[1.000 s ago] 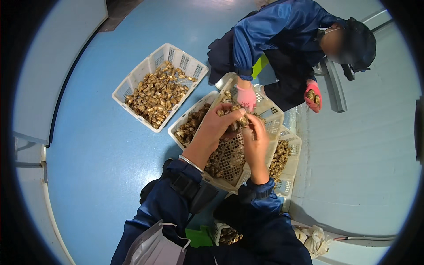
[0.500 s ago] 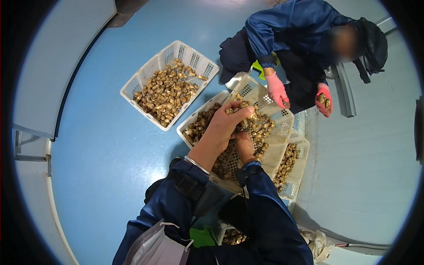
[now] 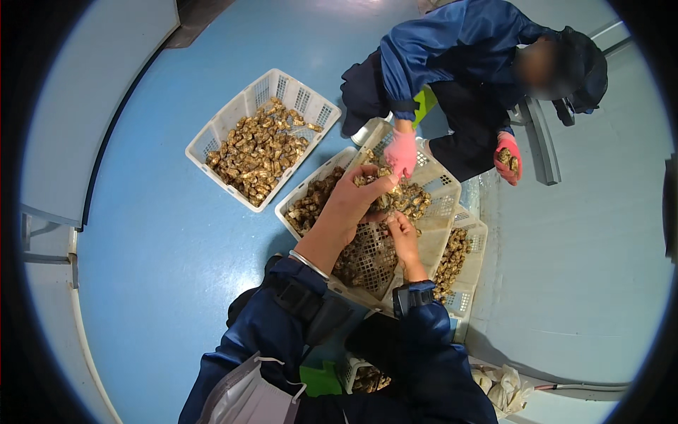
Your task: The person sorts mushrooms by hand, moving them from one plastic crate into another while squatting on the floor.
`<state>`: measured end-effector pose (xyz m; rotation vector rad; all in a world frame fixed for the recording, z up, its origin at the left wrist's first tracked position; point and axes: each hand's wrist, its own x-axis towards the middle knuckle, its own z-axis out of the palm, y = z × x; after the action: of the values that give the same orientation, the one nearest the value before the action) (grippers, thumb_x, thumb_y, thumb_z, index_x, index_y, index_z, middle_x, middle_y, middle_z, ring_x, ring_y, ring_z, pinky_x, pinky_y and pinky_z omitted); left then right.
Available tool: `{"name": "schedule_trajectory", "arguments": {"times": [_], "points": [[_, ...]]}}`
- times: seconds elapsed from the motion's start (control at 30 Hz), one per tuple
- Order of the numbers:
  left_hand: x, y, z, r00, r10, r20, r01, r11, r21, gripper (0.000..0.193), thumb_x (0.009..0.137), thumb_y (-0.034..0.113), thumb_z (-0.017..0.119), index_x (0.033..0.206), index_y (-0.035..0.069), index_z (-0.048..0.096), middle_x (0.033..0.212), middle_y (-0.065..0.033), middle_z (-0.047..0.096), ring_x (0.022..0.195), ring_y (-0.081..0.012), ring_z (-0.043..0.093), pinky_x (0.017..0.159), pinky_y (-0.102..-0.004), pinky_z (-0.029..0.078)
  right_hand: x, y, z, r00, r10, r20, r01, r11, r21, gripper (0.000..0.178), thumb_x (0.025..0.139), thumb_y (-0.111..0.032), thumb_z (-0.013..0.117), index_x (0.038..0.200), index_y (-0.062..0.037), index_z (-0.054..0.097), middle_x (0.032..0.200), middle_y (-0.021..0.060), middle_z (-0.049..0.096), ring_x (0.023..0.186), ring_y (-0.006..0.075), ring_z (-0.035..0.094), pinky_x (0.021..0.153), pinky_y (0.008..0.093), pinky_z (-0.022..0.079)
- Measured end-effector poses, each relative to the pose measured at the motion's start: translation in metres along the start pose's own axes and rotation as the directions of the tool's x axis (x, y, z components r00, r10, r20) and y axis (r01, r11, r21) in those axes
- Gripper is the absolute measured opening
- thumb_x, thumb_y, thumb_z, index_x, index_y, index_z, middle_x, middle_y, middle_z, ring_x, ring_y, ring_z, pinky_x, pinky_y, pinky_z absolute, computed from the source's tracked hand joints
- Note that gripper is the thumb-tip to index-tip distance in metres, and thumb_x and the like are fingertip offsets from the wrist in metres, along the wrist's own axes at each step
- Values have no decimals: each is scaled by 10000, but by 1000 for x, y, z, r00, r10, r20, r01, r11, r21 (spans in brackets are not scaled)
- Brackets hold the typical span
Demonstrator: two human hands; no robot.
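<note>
My left hand (image 3: 353, 205) is cupped over the middle white basket (image 3: 300, 198) and holds a bunch of small brass-coloured metal parts (image 3: 385, 185) at its fingertips. My right hand (image 3: 402, 233) is just below it, fingers pinched on a few of the same parts. Both hands are above the pile of brass parts (image 3: 413, 201) in that basket. A co-worker's pink-gloved hand (image 3: 402, 152) reaches into the same basket, almost touching my left fingertips.
A second white basket (image 3: 212, 138) of brass parts sits to the left on the blue floor (image 3: 162, 240). Another basket (image 3: 473, 261) lies at the right, and one (image 3: 349, 371) by my legs. The co-worker's other pink glove (image 3: 507, 157) holds parts.
My hands have shifted slightly and the view has tilted. The co-worker's gloved hand has come back down into the middle basket, close to my left hand.
</note>
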<state>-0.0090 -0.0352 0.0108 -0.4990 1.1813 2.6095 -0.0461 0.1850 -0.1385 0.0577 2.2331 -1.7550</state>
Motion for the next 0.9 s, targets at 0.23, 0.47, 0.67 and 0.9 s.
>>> {"name": "schedule_trajectory", "arguments": {"times": [0.23,0.47,0.67,0.9], "points": [[2,1,1,999,-29,37,34,989,-141,427,786,288,743,1127,126,544,1049,-8,536,1013,-128,504,822,-399,510,-11,-61,-1,972,-213,-94,223,968,113,410,916,-144,604,1262,56,512,1023,22,626,893,64,546,802,228,437],[0,3,-3,999,-7,51,30,884,-466,287,856,255,664,1083,101,579,1041,-66,621,984,-211,604,849,-491,514,-32,-143,39,904,-427,-19,427,904,-7,357,909,-122,613,1222,37,544,906,45,645,769,66,561,683,222,461],[3,7,-22,995,95,29,-57,783,-619,283,899,263,613,1073,47,559,1028,-124,626,965,-273,628,820,-459,563,20,-85,39,958,-281,51,278,959,62,310,929,-204,580,1149,15,582,816,41,640,712,74,547,650,225,451],[-3,33,-61,863,250,-440,-503,518,-692,408,899,329,602,1159,33,501,1082,-123,575,982,-233,593,843,-332,539,52,44,48,926,-129,355,366,546,-754,400,832,-156,638,1205,-30,567,978,185,666,911,357,636,805,415,508]]}}
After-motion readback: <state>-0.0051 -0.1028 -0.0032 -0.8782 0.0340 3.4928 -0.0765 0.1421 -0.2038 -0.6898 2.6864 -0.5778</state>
